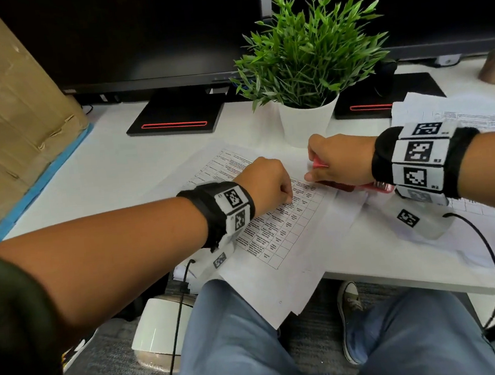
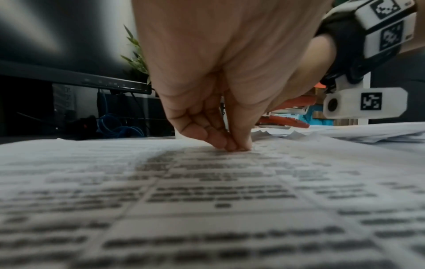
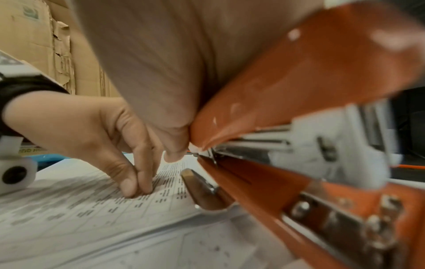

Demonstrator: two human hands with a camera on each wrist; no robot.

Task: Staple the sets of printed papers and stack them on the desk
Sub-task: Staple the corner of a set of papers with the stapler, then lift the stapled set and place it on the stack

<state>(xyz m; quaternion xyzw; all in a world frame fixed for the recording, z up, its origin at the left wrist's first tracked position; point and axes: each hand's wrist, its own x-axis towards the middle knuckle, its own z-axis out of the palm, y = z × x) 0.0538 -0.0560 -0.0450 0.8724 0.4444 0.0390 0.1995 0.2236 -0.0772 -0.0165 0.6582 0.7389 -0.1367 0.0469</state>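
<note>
— Where's the paper set (image 1: 262, 231)?
— On the worktop's near edge, overhanging, pinned by the left hand (image 1: 265, 182), fingertips bunched together.
— And the stapler (image 1: 358, 187)?
— Clamped in the right hand (image 1: 339, 160), just right of the sheets, mouth pointing left toward them.

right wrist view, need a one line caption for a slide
Right hand holds an open red stapler at the edge of printed papers while left hand fingertips press them down.
</note>
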